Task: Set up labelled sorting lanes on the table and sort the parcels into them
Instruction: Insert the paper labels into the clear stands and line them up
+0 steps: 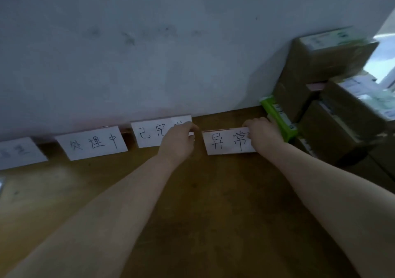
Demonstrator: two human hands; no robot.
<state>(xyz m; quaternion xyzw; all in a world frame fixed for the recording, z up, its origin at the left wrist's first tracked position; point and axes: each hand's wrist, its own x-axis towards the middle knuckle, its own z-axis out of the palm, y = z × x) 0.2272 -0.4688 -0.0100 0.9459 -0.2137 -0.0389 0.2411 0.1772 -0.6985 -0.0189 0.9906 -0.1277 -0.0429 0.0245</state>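
Near edge: both forearms (pixel 119 202) reached up over the brown wooden table (pixel 213 209). There was wide bare top between them and off to the left, so open room there. The right side was crowded: brown parcels (pixel 320 68) were stacked against the wall, and a green packet (pixel 277 115) lay at their foot, just beside the right hand (pixel 264 134).

The grey, scuffed wall (pixel 149 53) met the table's far edge. White label cards stood in a row along it with small gaps between: the leftmost card (pixel 19 153), blurred and unreadable; the 处理中 card (pixel 94 145); and the 已完成 card (pixel 147 134), partly covered by the left hand (pixel 178 140). The 异常 card (pixel 226 144) was rightmost, with a strip of table showing behind it.

The left hand's fingers curled at that card's upper left corner, apparently pinching it, though the contact was partly hidden. The right hand's fingers curled over the upper right corner, gripping it.
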